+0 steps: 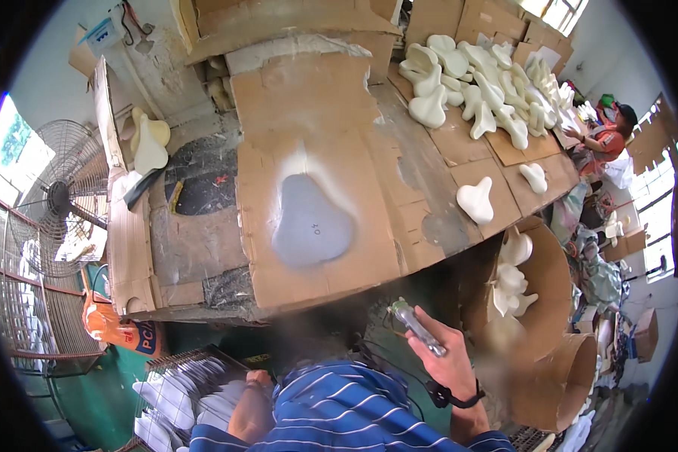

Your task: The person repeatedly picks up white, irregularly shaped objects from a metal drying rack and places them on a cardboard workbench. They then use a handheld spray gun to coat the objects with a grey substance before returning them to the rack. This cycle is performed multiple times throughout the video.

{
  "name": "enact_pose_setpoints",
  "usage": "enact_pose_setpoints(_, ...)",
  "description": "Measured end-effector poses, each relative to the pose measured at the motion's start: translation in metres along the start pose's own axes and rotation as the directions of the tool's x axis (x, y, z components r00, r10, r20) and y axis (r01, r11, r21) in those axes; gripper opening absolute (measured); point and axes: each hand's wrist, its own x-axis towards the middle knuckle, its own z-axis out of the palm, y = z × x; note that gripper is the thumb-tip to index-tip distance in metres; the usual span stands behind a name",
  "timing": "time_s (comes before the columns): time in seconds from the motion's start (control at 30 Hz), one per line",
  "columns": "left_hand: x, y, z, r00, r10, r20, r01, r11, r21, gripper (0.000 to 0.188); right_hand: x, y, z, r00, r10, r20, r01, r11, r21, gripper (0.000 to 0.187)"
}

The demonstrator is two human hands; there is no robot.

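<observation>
My right hand (446,348) is wrapped round a metal spray gun (417,328), held in front of the table's near edge with its nozzle end toward the upper left. My left hand (259,378) is low beside my body, closed at the corner of a wire basket (217,351). Several white saddle-shaped pads (169,399) stand in that basket. On the cardboard sheet (309,98) in front of me lies a flat grey saddle-shaped piece (313,226), its narrow end away from me. A pale sprayed halo surrounds its far end.
Cream saddle-shaped foam pieces (490,90) are heaped at the table's far right; two lie nearer. A round cardboard bin (554,264) holds more at the right. A fan (56,197) and an orange bag (109,320) are at left. A co-worker (609,139) is at far right.
</observation>
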Motion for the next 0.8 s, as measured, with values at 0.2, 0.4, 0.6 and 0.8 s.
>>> enact_pose_setpoints(0.2,0.026,-0.069,-0.024,0.771,0.242,0.589,0.313,0.663,-0.681,0.023,-0.005,-0.051,-0.019,0.99,-0.093,0.106,0.105,0.987,-0.12,0.058)
enact_pose_setpoints(0.4,-0.008,-0.045,-0.01,0.941,0.128,0.314,0.094,0.791,-0.605,0.02,0.013,-0.067,-0.015,0.984,-0.181,0.007,0.18,0.975,-0.128,0.059)
enact_pose_setpoints(0.6,-0.031,-0.01,0.014,0.998,0.013,-0.056,-0.034,0.914,-0.405,0.031,0.01,-0.05,-0.025,0.959,-0.125,0.255,0.176,0.966,-0.187,0.065)
enact_pose_setpoints(0.8,-0.035,0.009,0.017,0.998,0.004,-0.058,-0.018,0.969,-0.248,0.032,0.033,-0.054,-0.016,0.973,-0.229,0.031,0.231,0.969,-0.09,0.064)
